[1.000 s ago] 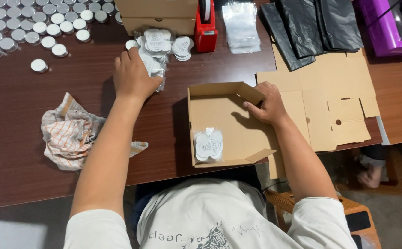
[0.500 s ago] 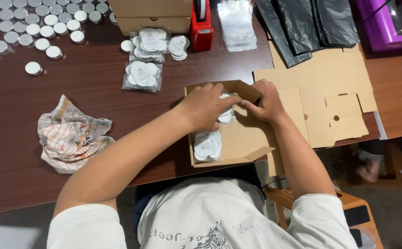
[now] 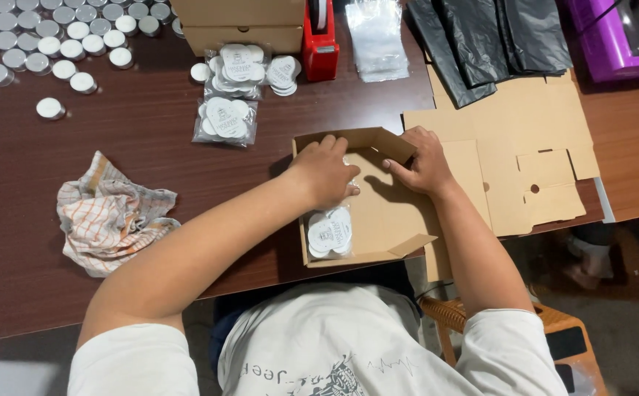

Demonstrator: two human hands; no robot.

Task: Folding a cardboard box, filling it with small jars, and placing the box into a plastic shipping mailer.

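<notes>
An open brown cardboard box point(image 3: 385, 220) lies on the dark wooden table in front of me. My left hand point(image 3: 325, 170) reaches into its far left corner, palm down, pressing on a clear packet of round tins that is mostly hidden under it. My right hand point(image 3: 423, 160) grips the box's far wall and flap. A clear packet of round white-lidded tins point(image 3: 330, 232) lies inside the box near its front left.
More packets of tins point(image 3: 225, 121) lie left of the box. Several loose silver tins point(image 3: 48, 44) fill the far left. A crumpled checked cloth point(image 3: 110, 213), red tape dispenser point(image 3: 321, 40), closed boxes point(image 3: 240, 22), flat cardboard blanks point(image 3: 524, 147), black bags point(image 3: 480, 37).
My left hand picked a packet from the pile at the far side, carried it right and set it down into the box. My right hand stayed on the box's far wall.
</notes>
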